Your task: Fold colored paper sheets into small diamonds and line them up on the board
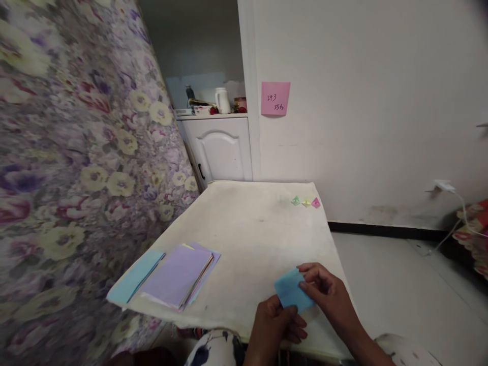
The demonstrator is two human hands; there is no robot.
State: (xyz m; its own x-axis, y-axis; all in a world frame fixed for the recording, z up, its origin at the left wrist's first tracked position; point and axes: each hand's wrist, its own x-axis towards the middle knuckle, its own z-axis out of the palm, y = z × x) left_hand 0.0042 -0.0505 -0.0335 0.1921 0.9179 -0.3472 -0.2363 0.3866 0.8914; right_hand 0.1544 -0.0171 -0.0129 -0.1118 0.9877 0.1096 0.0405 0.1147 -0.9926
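A light blue sheet of paper (290, 292) is held over the near right part of the white table (247, 229). My left hand (275, 325) pinches its lower edge from below. My right hand (328, 291) grips its right side, fingers curled over the top. A stack of coloured paper (179, 274), lilac on top, lies at the near left of the table, with a blue sheet (134, 277) beside it at the edge. Three small folded paper shapes, green (295, 201), yellow (306, 203) and pink (315, 203), sit in a row at the far right of the table.
A floral cloth (76, 152) rises along the left side. A pink note (275, 98) is stuck on the white wall. A white cabinet (221, 147) with a jug and jars stands behind. A charger and cable (444, 187) hang at the right wall.
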